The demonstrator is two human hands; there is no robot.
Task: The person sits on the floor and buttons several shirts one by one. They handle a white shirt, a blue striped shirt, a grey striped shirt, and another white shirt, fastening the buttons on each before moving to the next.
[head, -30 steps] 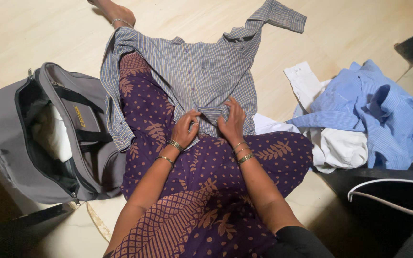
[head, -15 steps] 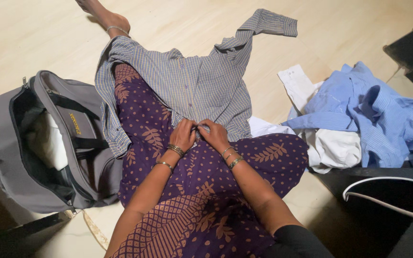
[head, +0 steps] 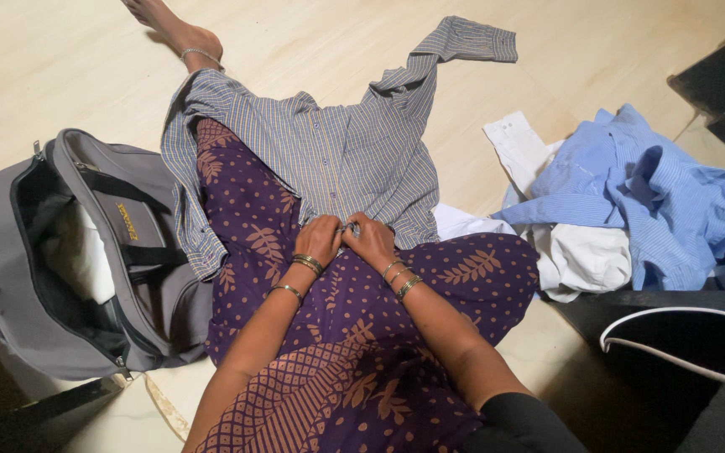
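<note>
The floor (head: 60, 59) runs pale and bare beyond the fingers, widest to their upper left; a dark edge bounds it at far right. The grey bag (head: 10, 277) lies unzipped well to the left of the fingers, its mouth gaping, a yellow-marked strap inside. Right of the fingers, well apart, sits a heap of a blue shirt (head: 665, 193) over white cloth (head: 585, 256), with a white cable (head: 673, 335) below it on a dark surface.

The striped shirt (head: 337, 159) spreads face up just beyond the fingers, draped over the person's purple-clad leg on its left side, one sleeve flung up and right across the floor. Its bottom hem lies under the fingers.

The left hand (head: 320, 239) and right hand (head: 371, 239) meet knuckle to knuckle at the hem — fingers of both curled narrow, pinching the shirt's front edges together at the lowest button.

Against a second ago, the right hand has slid left off the flat cloth and closed up to the left one; half a second ago they were already joined — little has shifted since.
</note>
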